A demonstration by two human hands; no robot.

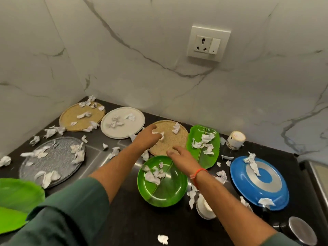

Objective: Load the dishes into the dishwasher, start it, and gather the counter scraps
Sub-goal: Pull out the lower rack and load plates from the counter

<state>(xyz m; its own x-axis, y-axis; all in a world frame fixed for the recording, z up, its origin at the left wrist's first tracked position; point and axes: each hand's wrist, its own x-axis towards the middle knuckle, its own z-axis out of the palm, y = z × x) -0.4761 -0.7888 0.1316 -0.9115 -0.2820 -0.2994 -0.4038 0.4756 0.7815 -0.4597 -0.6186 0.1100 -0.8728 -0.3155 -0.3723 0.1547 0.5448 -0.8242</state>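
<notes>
— How far along are you?
— Barely begun: your left hand (150,137) pinches a paper scrap (158,134) over the woven plate (174,142); your right hand (182,158) hovers, fingers loose and empty.
— And the plates?
— All on the counter (127,215), unloaded.

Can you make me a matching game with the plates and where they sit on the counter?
Things:
1. blue plate
2. white plate
3. grey plate
4. leaf plate

Places:
A. far left, near the green sleeve
B. far right, near the steel lid
C. at the back, between two tan plates
D. beside the white cup with the pattern

Pairs: 1-B, 2-C, 3-A, 4-D
</notes>
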